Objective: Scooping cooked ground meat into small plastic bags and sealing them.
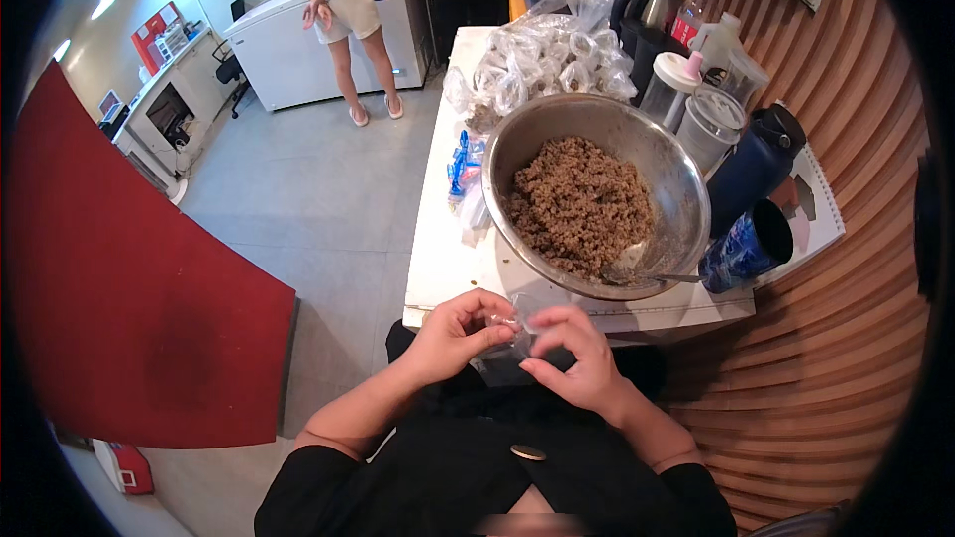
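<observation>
A small clear plastic bag [520, 324] is pinched between the thumb and fingers of my left hand [459, 332], just off the near edge of the white table. My right hand [578, 358] is at the bag's right side, slightly blurred, with thumb and fingers apart; whether its fingertips touch the film is hard to see. Beyond both hands stands a large stainless steel bowl [675, 156] holding a brown, crumbly ground mixture [586, 201]. A metal spoon [642, 276] rests in the mixture, its handle over the bowl's near right rim.
Many filled, tied plastic bags [552, 60] are heaped behind the bowl. Blue-and-clear plastic packaging [464, 164] lies left of it. Along the right stand a dark blue bottle [757, 164], a patterned tumbler [746, 246], lidded containers [709, 127] and a kettle [649, 7]. Two people stand near a chest freezer [298, 52].
</observation>
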Demonstrator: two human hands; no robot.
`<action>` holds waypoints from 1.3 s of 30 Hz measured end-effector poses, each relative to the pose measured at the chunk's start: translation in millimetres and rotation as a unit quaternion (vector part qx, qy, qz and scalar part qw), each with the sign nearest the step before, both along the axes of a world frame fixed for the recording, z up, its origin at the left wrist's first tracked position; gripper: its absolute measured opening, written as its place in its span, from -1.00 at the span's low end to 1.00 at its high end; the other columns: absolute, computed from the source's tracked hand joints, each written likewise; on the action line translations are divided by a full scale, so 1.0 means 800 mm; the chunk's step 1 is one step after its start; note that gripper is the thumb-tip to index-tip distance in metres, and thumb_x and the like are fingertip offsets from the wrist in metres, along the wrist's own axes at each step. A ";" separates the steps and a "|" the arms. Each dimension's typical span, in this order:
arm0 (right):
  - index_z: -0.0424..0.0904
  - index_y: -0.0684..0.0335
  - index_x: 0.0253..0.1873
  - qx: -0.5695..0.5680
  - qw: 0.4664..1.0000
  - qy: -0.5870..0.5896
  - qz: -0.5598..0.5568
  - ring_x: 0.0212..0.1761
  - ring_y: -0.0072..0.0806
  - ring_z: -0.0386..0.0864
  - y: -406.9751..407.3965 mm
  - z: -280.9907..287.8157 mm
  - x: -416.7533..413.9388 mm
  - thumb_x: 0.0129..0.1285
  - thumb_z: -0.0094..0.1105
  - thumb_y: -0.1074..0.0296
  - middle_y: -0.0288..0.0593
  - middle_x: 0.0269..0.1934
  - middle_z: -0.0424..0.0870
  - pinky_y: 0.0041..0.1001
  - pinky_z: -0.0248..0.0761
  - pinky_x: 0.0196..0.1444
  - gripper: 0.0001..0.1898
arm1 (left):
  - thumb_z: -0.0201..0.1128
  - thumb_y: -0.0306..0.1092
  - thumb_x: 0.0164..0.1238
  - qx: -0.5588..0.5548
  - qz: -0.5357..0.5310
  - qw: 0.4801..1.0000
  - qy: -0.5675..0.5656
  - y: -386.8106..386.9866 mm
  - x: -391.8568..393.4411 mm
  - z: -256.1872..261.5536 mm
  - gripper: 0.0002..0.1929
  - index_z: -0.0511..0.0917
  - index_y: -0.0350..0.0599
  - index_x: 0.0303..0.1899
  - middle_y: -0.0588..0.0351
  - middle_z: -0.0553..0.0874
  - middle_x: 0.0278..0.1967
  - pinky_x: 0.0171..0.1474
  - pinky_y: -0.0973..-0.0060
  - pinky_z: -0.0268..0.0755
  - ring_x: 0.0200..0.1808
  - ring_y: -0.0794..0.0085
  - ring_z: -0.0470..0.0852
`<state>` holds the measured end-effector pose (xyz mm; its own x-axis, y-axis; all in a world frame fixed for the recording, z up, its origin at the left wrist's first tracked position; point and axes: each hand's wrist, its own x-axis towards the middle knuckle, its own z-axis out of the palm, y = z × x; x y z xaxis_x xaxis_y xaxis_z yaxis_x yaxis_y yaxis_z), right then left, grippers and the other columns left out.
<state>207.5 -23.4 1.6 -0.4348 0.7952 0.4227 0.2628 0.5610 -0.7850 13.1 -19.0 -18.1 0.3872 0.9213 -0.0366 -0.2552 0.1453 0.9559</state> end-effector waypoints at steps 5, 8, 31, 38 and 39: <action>0.48 0.23 -0.16 -0.037 0.999 -0.015 -0.008 -0.27 -0.27 0.57 0.005 -0.009 -0.002 -0.01 0.30 0.42 -0.12 -0.33 0.59 -0.40 0.40 -0.21 -0.72 | 0.35 -0.54 0.05 -0.026 -0.017 1.000 0.004 0.003 0.001 0.008 -0.73 0.42 -0.17 -0.25 0.30 0.56 -0.52 -0.34 0.76 0.35 -0.45 0.73 0.52; 0.54 0.25 -0.30 0.004 0.999 -0.014 -0.033 -0.41 -0.29 0.57 0.015 -0.005 0.000 0.02 0.28 0.42 -0.12 -0.41 0.59 -0.44 0.40 -0.38 -0.86 | 0.39 -0.53 -0.01 0.022 0.038 0.999 0.028 0.015 -0.011 0.000 -0.69 0.41 -0.15 -0.26 0.35 0.49 -0.57 -0.44 0.78 0.27 -0.55 0.78 0.41; 0.44 0.28 -0.25 -0.242 0.899 0.356 0.078 -0.33 -0.51 0.50 0.005 -0.028 -0.001 0.15 0.14 0.58 -0.22 -0.33 0.55 -0.57 0.37 -0.21 -0.90 | 0.17 -0.61 0.06 0.020 0.084 0.996 0.022 0.022 -0.006 -0.015 -0.70 0.46 -0.21 -0.11 0.24 0.56 -0.47 -0.36 0.74 0.31 -0.47 0.67 0.48; 0.36 0.26 -0.13 -0.194 0.950 0.222 0.100 -0.31 -0.56 0.47 0.001 -0.028 0.001 0.16 0.21 0.43 -0.24 -0.30 0.49 -0.59 0.35 -0.25 -0.76 | 0.11 -0.56 0.08 0.081 0.101 0.979 0.156 0.010 -0.002 -0.018 -0.87 0.54 -0.21 -0.31 0.27 0.54 -0.46 -0.35 0.68 0.32 -0.45 0.67 0.45; 0.36 0.26 -0.13 -0.128 0.987 0.095 0.029 -0.32 -0.57 0.46 -0.001 -0.026 -0.002 0.14 0.25 0.39 -0.24 -0.32 0.48 -0.60 0.34 -0.27 -0.73 | 0.13 -0.53 0.11 0.087 0.058 0.984 0.141 0.005 0.001 -0.013 -0.90 0.53 -0.21 -0.31 0.27 0.54 -0.44 -0.34 0.68 0.32 -0.43 0.68 0.45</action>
<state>205.6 -24.1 -19.4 -0.4148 0.8625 0.2899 0.0705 0.3481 -0.9348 14.1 -14.8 -28.5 0.2758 0.9606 0.0336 0.0192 -0.0404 0.9990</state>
